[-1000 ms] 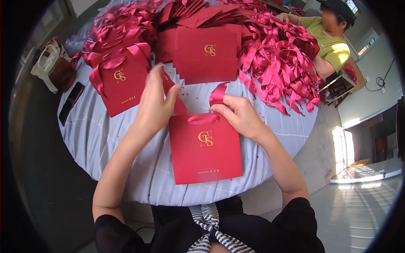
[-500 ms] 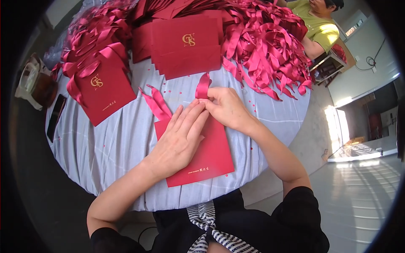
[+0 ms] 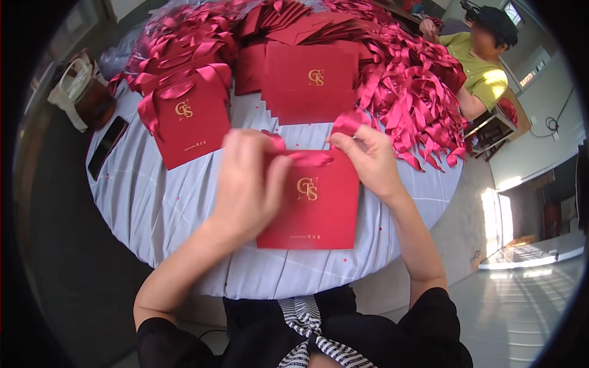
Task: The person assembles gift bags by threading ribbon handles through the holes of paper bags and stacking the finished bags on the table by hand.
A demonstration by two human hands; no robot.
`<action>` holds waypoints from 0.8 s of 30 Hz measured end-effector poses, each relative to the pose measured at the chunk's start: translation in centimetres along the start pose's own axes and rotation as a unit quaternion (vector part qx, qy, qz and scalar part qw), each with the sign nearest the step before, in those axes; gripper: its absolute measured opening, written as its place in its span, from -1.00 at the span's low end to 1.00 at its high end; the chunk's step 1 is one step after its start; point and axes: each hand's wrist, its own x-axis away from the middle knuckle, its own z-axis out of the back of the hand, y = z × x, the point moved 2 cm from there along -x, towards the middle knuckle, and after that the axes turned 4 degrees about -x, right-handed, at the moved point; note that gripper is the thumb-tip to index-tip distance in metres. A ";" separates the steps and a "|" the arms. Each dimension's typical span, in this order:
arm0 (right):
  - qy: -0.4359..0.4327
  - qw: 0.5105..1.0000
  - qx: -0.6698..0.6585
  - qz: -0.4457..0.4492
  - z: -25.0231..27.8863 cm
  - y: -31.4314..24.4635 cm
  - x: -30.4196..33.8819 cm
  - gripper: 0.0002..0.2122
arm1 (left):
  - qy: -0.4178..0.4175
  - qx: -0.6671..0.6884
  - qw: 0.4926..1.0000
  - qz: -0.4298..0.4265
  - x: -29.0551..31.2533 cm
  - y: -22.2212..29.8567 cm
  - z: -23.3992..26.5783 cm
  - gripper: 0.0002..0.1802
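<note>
A flat red paper gift bag (image 3: 313, 218) with a gold emblem lies in front of me, and a pink-red satin ribbon (image 3: 310, 160) runs across its upper part. At the bag's top right corner my right hand (image 3: 375, 165) is closed, pinching the ribbon between thumb and fingers, with a loop standing up beside the fingertips. My left hand (image 3: 242, 184) hovers over the bag's left side, near ribbon at the top left corner. Motion smears its fingers, so its grip is unclear.
Left stand red bags with ribbon handles (image 3: 191, 126). Behind lies a stack of flat red bags (image 3: 310, 98); right of it, a heap of ribbons (image 3: 411, 98). A phone (image 3: 108, 147) rests at the left edge. A person in a yellow-green top (image 3: 491, 86) is at the far right.
Both hands have lifted and moved apart from the bag's top edge. The emblem and the ribbon across the bag now show. My view has shifted a little.
</note>
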 end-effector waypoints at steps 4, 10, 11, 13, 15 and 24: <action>0.008 0.998 0.019 0.059 -0.5 -2.0 -1.1 -0.89 | -0.129 0.108 0.946 0.279 0.0 -2.8 3.1 -0.58; -0.064 0.991 -0.013 0.118 -3.4 -5.0 -3.7 -0.87 | -0.137 0.473 0.720 0.489 0.8 -3.0 4.0 -0.33; -0.073 0.989 -0.005 0.126 -3.8 -5.2 -4.2 -0.86 | -0.150 0.526 0.714 0.438 0.7 -4.1 4.1 -0.47; -0.078 0.983 0.016 0.168 -4.8 -5.6 -5.5 -0.87 | -0.078 0.547 0.756 0.352 -0.6 -4.5 5.2 -0.63; -0.066 0.978 -0.024 0.194 -6.6 -6.0 -7.2 -0.86 | 0.003 0.527 0.805 0.271 -1.8 -5.1 7.2 -0.74; -0.062 0.967 0.184 0.167 -11.7 -0.5 -14.9 -0.69 | 0.099 -0.118 0.952 0.264 -0.3 -17.7 9.6 -0.36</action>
